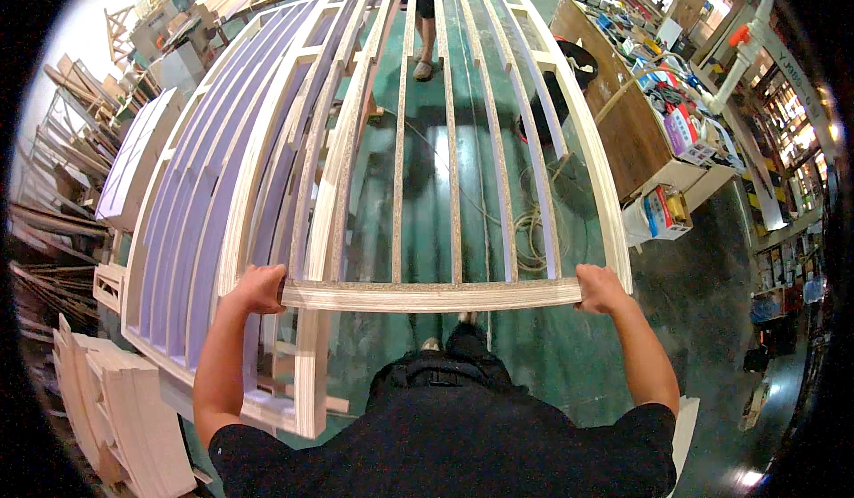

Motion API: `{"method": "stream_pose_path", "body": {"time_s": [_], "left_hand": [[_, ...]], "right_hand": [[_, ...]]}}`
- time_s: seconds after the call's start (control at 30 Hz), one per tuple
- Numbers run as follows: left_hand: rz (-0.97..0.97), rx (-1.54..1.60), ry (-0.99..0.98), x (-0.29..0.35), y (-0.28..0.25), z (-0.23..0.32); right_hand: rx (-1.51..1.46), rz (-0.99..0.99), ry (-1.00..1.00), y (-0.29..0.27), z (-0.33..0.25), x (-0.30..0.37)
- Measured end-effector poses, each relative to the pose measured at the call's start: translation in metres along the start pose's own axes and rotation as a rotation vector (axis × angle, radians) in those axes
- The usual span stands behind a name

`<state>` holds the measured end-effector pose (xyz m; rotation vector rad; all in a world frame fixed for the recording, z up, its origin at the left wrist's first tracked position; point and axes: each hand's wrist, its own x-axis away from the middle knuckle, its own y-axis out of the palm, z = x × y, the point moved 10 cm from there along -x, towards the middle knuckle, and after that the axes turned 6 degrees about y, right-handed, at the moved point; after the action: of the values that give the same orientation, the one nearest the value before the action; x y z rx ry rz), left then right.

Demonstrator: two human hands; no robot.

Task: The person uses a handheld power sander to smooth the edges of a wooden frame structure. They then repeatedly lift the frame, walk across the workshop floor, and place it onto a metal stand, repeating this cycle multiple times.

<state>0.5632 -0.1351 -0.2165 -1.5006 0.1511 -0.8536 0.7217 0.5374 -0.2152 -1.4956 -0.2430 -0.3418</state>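
Both my hands grip the near end of a long slatted wooden frame (427, 296). My left hand (259, 289) is closed around its left corner, and my right hand (600, 289) is closed around the right corner. Pale side rails and several thin lengthwise slats run away from me, with the floor showing between them. At the far end stands another person (427, 31), seen only in part; whether that person holds the frame cannot be made out. To the left, partly under the held frame, is another frame (310, 373) with lilac panels.
A long wooden workbench (614, 89) crowded with tools and boxes runs along the right. A coiled hose (531, 242) lies on the green floor (374, 342) below the frame. Stacked curved wooden pieces (124, 400) stand at the lower left, with timber offcuts (67, 222) piled behind.
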Motion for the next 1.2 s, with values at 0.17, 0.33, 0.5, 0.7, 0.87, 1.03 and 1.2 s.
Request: {"method": "stream_pose_path", "body": {"time_s": [0.17,0.33,0.5,0.7,0.87,1.03,1.2], "left_hand": [[-0.022,0.008,-0.087,-0.077,-0.064,-0.002],[-0.043,0.013,-0.088,-0.180,-0.117,-0.027],[0.000,0.045,-0.070,-0.280,-0.156,-0.062],[-0.064,0.072,-0.079,-0.410,-0.229,-0.099],[-0.056,0.050,-0.040,-0.527,-0.299,-0.130],[-0.071,0.040,-0.074,-0.629,-0.352,-0.180],[-0.050,0.080,-0.081,-0.746,-0.397,-0.213]], "right_hand": [[-0.020,0.061,-0.066,-0.030,0.044,-0.086],[-0.021,0.042,-0.087,-0.061,0.085,-0.176],[-0.006,0.039,-0.083,-0.104,0.120,-0.273],[-0.034,-0.022,0.028,-0.159,0.164,-0.390],[-0.003,-0.065,0.032,-0.227,0.187,-0.508],[-0.046,-0.022,0.012,-0.270,0.211,-0.634],[-0.027,-0.026,0.014,-0.272,0.265,-0.773]]}}
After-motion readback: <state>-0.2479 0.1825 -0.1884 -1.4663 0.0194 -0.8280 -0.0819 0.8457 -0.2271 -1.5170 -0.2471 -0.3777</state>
